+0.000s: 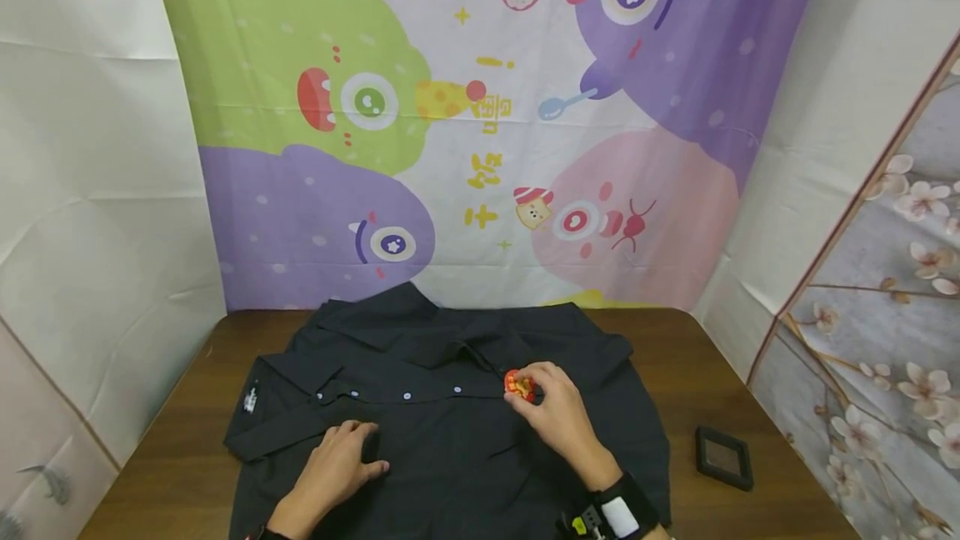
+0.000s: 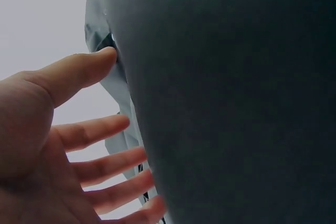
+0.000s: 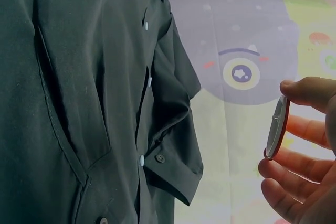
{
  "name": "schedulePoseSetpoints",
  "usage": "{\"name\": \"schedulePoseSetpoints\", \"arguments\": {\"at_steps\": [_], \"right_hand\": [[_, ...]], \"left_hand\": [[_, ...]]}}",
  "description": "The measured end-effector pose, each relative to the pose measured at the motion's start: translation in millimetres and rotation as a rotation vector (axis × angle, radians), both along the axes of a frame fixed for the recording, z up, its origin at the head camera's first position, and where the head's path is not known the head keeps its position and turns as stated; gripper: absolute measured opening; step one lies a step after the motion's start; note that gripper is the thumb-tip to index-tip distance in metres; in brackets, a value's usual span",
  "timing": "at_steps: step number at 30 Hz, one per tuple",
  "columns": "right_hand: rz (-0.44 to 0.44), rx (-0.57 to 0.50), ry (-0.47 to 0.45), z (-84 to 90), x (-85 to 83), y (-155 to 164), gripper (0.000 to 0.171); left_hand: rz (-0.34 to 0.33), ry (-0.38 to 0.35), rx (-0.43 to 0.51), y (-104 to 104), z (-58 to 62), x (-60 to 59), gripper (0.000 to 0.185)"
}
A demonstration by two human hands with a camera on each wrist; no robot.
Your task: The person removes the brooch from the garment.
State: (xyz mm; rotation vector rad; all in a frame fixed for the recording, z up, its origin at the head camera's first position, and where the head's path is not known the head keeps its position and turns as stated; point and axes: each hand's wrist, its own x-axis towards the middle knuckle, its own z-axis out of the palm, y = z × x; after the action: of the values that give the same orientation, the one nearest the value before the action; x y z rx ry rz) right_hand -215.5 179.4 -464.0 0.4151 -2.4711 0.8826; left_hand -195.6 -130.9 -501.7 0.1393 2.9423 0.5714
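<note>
Badge [image 1: 520,385], small round red-and-yellow one, sits pinched in the right hand [image 1: 551,411] just above the dark shirt [image 1: 450,432], near the collar end of the button placket. Right wrist view shows it edge-on: a thin disc [image 3: 276,128] held by thumb on top and fingertips below, grip closed on it. Left hand [image 1: 333,469] lies flat on the shirt front, fingers straight and relaxed, holding nothing, pressing the cloth down; left wrist view confirms spread fingers [image 2: 100,129] against fabric.

Shirt is spread flat on the brown worktop [image 1: 675,340], buttoned, white buttons [image 1: 407,396] in a row.

Progress, judged: badge is in hand and brought to the chest area, but not yet on the fabric. Pinning looks like what's left. Can't tell whether the clasp is open.

Small dark square tray [image 1: 723,457] sits on the worktop to the right, apart from the shirt.
</note>
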Motion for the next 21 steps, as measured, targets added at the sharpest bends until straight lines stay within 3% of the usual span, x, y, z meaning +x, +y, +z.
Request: {"name": "schedulePoseSetpoints", "arguments": {"at_steps": [11, 21], "right_hand": [[-0.008, -0.007, -0.016, 2.4, 0.3, 1.3, 0.023], [0.004, -0.037, -0.063, 4.7, 3.2, 2.8, 0.023]], "left_hand": [[-0.019, -0.002, -0.014, -0.5, -0.4, -1.8, 0.053], [-0.089, 0.085, -0.008, -2.5, -1.7, -0.3, 0.047]]}}
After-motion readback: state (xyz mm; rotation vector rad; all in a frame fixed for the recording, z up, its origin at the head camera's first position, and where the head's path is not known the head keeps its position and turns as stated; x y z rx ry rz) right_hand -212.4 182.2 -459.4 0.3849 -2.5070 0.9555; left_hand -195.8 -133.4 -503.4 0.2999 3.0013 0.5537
